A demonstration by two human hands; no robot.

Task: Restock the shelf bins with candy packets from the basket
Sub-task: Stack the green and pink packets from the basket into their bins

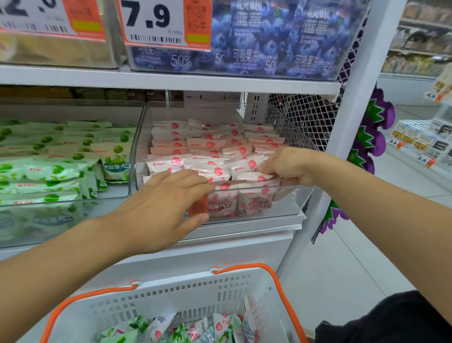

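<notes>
Filling bin: pink-and-white strawberry packets

- A price tag on the upper clear bin reads "7.9" in large black digits, with a barcode below and a QR code on its orange part.
- A second price tag, cut off at the left, shows "12." and part of another digit.
- The blue pouches behind it carry "蓝莓", "可吸果冻" and "50%".
- A green packet reads "果滋果心".
- Small tags on the far display read "2.9" and "4.9".
</notes>
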